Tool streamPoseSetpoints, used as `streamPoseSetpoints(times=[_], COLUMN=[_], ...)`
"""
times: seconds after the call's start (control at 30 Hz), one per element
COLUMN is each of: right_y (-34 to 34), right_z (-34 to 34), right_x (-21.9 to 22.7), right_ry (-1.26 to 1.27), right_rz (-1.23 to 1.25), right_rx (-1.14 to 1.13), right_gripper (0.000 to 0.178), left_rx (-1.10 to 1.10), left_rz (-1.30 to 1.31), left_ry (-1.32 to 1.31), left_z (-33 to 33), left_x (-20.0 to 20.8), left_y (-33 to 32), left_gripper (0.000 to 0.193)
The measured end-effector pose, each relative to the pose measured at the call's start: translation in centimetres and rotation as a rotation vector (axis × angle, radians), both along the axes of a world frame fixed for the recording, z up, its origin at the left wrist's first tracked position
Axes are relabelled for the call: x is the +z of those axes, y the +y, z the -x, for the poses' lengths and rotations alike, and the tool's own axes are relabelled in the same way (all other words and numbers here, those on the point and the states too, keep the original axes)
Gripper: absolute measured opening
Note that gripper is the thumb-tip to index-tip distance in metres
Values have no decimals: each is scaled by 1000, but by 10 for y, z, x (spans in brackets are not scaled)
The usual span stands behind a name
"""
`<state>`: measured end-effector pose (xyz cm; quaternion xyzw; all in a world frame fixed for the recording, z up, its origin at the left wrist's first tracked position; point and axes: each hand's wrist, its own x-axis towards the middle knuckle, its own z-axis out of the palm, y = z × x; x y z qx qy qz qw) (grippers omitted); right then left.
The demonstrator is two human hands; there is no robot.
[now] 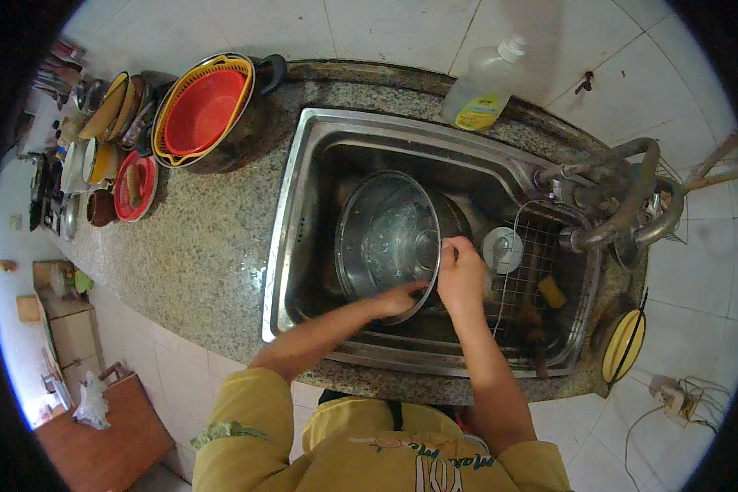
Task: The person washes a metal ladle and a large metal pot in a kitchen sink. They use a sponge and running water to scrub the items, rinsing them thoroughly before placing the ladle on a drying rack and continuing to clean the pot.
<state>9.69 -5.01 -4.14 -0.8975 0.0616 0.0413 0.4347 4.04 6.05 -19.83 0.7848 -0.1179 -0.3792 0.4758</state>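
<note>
Yellow shirt (369, 459) shows closest, below both hands. Speckled tabletop (205, 238) spreads left of them, with a white tiled wall (394, 33) beyond; a steel sink (288, 221) lies under them. Tilted in it, the pot (381, 234) sits left of the right hand (461, 275), which curls tight at its rim, and just beyond the left hand (398, 302), whose fingers meet the near rim; whether they pinch it, I cannot tell.
</note>
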Motion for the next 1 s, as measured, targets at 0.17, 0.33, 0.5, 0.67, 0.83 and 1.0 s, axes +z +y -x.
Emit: streamPoseSetpoints(times=[0.17, 0.33, 0.5, 0.67, 0.83, 1.0], right_y=[1, -4, -6, -6, 0, 3], right_z=[4, -3, -3, -3, -3, -2], right_x=[-3, -9, -10, -9, -3, -8], right_ry=[-11, -24, -25, -15, -12, -91], right_rz=[-17, -2, -13, 26, -4, -3], right_rx=[5, -10, -18, -1, 2, 19], right_gripper=[16, 19, 19, 19, 19, 16], left_rx=[-549, -212, -439, 644, 1925, 1484], left_rz=[-991, -948, -347, 486, 942, 773], left_ry=[-686, -757, -118, 265, 229, 220], left_z=[-56, -61, -25, -67, -128, -114], left_x=[14, -25, 5, 69, 13, 58], left_y=[65, 61, 4, -13, 43, 16], left_gripper=[43, 39, 45, 18, 16, 16])
